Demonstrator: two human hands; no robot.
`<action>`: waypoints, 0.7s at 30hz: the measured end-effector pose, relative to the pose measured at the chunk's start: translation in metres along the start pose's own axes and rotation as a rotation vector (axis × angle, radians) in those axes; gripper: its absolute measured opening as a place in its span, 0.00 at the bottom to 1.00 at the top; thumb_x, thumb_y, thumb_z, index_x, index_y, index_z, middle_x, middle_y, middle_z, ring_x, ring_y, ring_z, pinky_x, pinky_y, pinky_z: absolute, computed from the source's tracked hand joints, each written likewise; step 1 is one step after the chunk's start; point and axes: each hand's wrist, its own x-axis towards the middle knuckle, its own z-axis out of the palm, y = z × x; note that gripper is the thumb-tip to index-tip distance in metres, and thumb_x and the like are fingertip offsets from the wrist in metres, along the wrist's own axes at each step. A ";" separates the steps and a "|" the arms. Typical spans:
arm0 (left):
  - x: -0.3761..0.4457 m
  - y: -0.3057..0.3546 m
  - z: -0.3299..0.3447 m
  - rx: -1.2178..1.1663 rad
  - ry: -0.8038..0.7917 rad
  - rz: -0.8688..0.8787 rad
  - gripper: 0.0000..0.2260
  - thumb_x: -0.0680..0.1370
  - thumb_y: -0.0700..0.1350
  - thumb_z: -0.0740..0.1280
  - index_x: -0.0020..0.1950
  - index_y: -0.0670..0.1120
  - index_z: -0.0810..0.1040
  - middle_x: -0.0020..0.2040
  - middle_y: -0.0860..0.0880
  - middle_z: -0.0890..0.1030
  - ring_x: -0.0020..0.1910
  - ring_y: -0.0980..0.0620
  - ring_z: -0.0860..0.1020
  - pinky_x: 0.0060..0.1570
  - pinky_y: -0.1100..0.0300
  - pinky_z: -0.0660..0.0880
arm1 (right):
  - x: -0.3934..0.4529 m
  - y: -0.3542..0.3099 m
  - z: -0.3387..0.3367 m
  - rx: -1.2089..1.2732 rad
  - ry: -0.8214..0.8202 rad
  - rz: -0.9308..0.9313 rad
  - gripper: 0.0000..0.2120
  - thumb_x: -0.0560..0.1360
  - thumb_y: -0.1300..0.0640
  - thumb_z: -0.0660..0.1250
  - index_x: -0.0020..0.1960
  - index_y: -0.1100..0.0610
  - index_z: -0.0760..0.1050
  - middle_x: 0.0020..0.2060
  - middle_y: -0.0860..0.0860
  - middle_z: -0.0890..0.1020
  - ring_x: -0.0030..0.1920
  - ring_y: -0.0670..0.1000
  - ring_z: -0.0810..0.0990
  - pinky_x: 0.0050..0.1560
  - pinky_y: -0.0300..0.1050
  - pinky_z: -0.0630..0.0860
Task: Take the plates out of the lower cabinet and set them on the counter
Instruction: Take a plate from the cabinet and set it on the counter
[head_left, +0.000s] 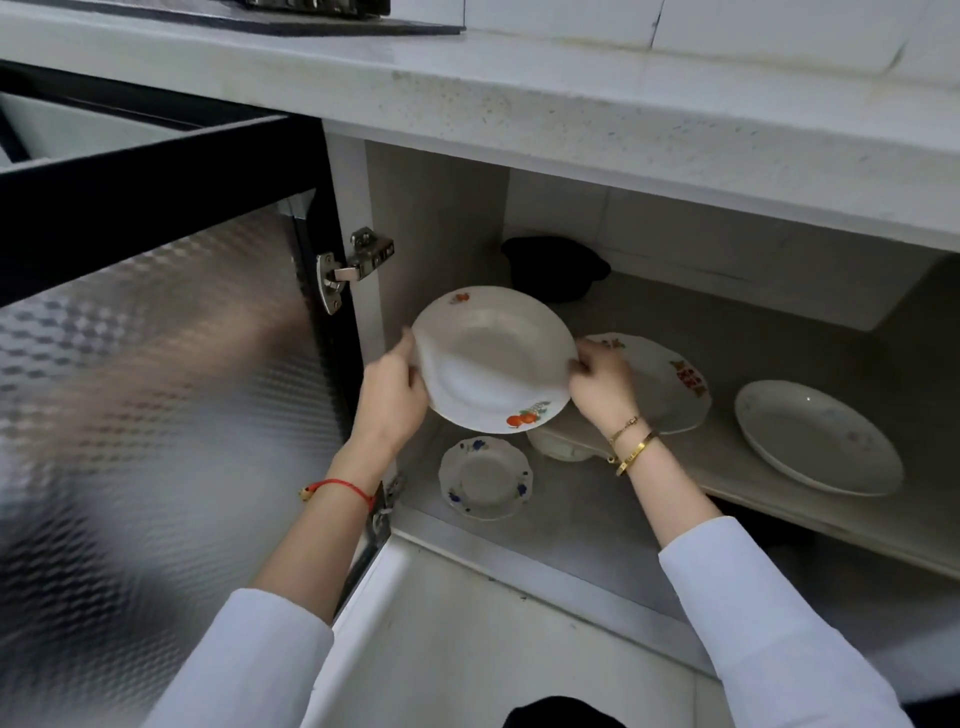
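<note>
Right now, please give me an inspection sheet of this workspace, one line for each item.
Surface: counter pale, speckled; no plate on it.
Job's things: fruit-print plate lifted, tilted; scalloped plate, plain oval plate, small blue-flowered plate lying in cabinet.
Clutter: dark pot at the back; white dish under the lifted plate.
Hands: left hand, right hand grip the plate's opposite rims.
Cables: nothing seen.
Surroundings: cabinet door open.
</note>
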 end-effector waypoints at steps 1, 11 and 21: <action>-0.009 0.003 -0.005 -0.004 0.003 0.012 0.26 0.77 0.33 0.56 0.76 0.41 0.62 0.44 0.47 0.79 0.43 0.54 0.75 0.43 0.74 0.64 | -0.011 -0.002 -0.003 0.013 0.007 -0.002 0.12 0.74 0.66 0.58 0.46 0.59 0.79 0.42 0.54 0.83 0.43 0.52 0.79 0.43 0.43 0.73; -0.105 0.012 -0.046 -0.006 -0.060 0.022 0.25 0.77 0.33 0.55 0.75 0.46 0.66 0.42 0.43 0.81 0.43 0.49 0.77 0.39 0.73 0.64 | -0.133 -0.016 -0.019 0.194 0.102 0.066 0.15 0.73 0.68 0.59 0.51 0.58 0.81 0.42 0.44 0.83 0.49 0.48 0.83 0.55 0.46 0.78; -0.182 0.003 -0.070 -0.083 -0.092 0.050 0.26 0.75 0.32 0.57 0.66 0.56 0.74 0.36 0.43 0.74 0.37 0.50 0.68 0.40 0.72 0.67 | -0.230 -0.028 -0.036 0.266 0.105 0.075 0.14 0.74 0.64 0.61 0.52 0.52 0.81 0.39 0.34 0.81 0.43 0.34 0.79 0.44 0.23 0.73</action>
